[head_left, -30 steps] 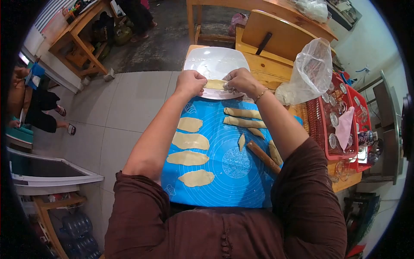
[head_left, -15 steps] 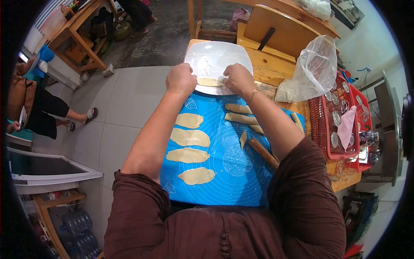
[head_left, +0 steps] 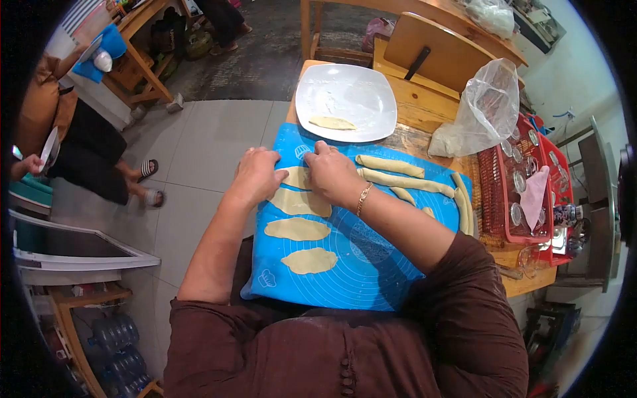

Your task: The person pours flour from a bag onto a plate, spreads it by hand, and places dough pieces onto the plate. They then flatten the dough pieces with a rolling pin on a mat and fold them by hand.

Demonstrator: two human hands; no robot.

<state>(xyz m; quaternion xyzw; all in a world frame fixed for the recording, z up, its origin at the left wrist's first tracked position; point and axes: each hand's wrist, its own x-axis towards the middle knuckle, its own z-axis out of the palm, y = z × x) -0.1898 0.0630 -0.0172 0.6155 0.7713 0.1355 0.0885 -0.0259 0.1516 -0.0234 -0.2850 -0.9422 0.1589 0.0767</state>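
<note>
Fingers half-curled, left hand [head_left: 255, 176] and right hand [head_left: 334, 176] have left one slim dough piece [head_left: 333, 123] on the square white plate [head_left: 345, 93] for a flat cream dough oval [head_left: 299, 177] near the wooden table's [head_left: 415, 101] left edge; grip unclear.

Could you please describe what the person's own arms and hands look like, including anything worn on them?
Loose, dark brown sleeves end near the elbows. The left hand and right hand are ungloved, and a gold-coloured bracelet circles the right wrist.
</note>
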